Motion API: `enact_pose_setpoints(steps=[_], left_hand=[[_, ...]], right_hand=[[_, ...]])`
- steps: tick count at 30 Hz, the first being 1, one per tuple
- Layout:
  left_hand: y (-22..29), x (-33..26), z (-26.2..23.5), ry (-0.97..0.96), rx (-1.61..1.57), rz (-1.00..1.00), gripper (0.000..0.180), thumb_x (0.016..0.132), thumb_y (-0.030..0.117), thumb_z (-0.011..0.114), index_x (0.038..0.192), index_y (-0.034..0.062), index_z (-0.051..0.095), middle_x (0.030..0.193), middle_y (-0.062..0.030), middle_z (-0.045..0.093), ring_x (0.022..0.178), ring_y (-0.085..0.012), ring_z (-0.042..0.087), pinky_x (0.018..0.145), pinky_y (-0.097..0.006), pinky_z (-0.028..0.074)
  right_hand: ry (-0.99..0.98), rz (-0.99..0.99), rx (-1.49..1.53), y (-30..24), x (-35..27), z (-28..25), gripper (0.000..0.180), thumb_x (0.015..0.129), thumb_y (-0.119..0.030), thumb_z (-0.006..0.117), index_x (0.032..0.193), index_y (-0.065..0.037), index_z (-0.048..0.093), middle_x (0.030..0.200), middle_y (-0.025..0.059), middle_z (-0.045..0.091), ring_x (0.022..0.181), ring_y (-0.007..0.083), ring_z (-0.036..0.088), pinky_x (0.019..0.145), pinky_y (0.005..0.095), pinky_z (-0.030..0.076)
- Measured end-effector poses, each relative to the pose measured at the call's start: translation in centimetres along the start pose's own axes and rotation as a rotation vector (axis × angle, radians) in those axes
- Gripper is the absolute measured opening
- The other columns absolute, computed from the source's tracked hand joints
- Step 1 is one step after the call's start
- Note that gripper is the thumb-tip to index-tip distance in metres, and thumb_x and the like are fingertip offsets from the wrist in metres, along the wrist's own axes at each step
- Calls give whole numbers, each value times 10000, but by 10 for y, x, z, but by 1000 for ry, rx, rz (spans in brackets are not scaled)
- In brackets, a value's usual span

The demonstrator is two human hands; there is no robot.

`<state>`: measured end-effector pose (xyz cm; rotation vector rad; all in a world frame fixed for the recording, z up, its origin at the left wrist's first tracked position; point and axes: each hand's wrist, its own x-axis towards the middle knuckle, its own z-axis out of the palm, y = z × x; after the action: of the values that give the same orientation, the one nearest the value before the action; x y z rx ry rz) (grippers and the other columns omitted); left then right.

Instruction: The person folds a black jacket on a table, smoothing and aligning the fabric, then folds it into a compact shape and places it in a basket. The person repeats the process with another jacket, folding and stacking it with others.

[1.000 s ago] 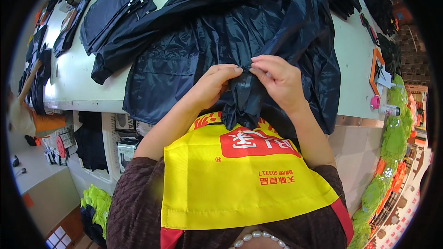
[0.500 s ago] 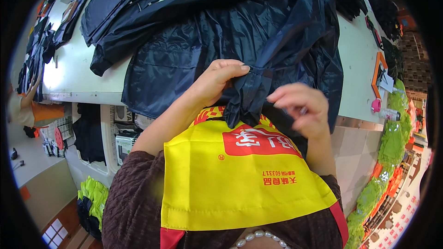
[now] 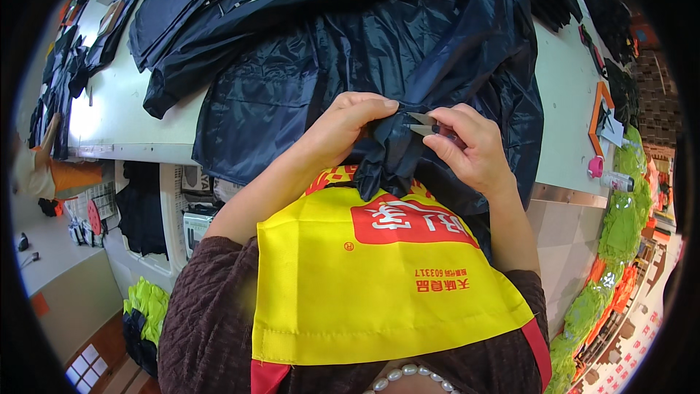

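A shiny dark navy garment [image 3: 281,95] is spread over the table's front half, one gathered part hanging over the edge against my yellow apron [image 3: 328,284]. My left hand [image 3: 354,122] pinches that gathered part between thumb and fingers. In my right hand [image 3: 470,147] is a small pair of thread snips [image 3: 423,124], its two pointed blades apart and aimed left. The blade tips reach the cloth just right of my left thumb. Whether a thread lies between the blades is too small to tell.
Folded dark garments [image 3: 186,11] lie at the table's back left. At the right edge are an orange frame [image 3: 598,113], a pink item [image 3: 596,166] and a small bottle [image 3: 618,181]. Lime-green garments [image 3: 620,219] are heaped beyond. Another person's arm [image 3: 49,138] shows at far left.
My right hand has moved up and left to the cloth; it was blurred and lower before. The snips' blades now show at the fabric. My left hand stays nearly in place.
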<state>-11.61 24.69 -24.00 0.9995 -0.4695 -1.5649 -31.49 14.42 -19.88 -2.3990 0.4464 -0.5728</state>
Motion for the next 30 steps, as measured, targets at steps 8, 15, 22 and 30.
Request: enact_pose_setpoints(steps=[8,15,22,30], left_hand=[[-1,-1,1,-32,-26,-19,181,861,190,596,869,31,681,803,-57,681,700,-107,637,638,-189,492],[-2,1,2,8,-121,-54,194,870,193,586,857,21,672,806,-48,674,717,-98,620,688,-225,489],[1,0,9,2,-41,-48,178,871,177,580,874,16,657,839,-69,678,727,-119,644,637,-208,515],[11,-14,29,26,495,153,225,869,204,600,847,7,706,740,-27,668,668,-66,583,621,-196,420]], right_hand=[[49,25,-16,-7,5,5,201,805,-198,685,936,-52,644,769,73,615,590,188,583,515,255,457],[-138,-394,232,-9,-3,11,213,755,-239,735,876,-96,634,728,53,600,589,174,573,515,260,452],[199,162,163,-4,-3,17,257,734,-151,757,927,-29,638,745,61,586,607,143,552,533,231,427],[254,-114,-231,-28,5,13,171,670,-22,701,806,-85,619,673,42,558,569,187,572,477,266,442]])
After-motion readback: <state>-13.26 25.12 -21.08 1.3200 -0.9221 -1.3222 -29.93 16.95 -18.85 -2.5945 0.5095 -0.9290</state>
